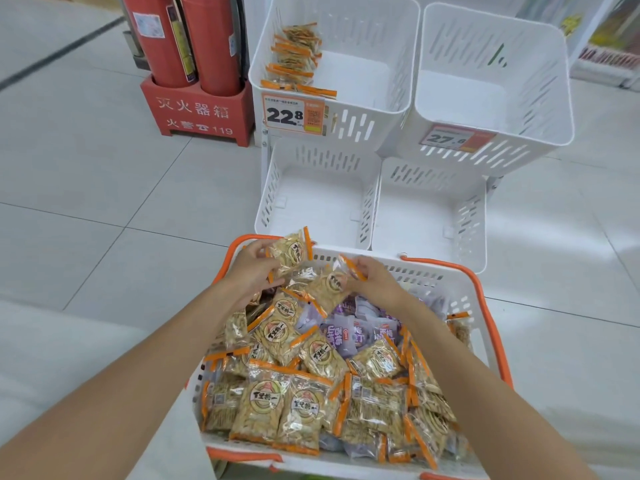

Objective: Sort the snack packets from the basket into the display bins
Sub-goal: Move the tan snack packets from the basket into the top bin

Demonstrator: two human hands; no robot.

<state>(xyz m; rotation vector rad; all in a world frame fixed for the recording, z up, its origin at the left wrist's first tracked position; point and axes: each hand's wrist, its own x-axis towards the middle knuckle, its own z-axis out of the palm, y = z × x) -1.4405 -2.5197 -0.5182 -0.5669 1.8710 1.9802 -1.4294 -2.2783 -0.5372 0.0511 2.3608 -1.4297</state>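
Note:
A white basket (460, 289) with orange handles sits in front of me, full of orange-edged snack packets (287, 407) and purple packets (346, 332). My left hand (251, 271) grips one orange-edged packet (289, 252) raised over the basket's far rim. My right hand (375, 280) pinches another orange-edged packet (329, 285) just above the pile. Four white display bins stand beyond the basket. The upper left bin (367, 74) holds several orange-edged packets (294, 60). The upper right bin (491, 84), the lower left bin (318, 199) and the lower right bin (429, 216) hold nothing.
Price tags reading 22.8 (292, 114) and 27.8 (450, 136) hang on the upper bins. Two red fire extinguishers in a red stand (197, 112) are at the left of the bins. A shelf with goods (609, 46) is at the far right. Pale tiled floor lies all around.

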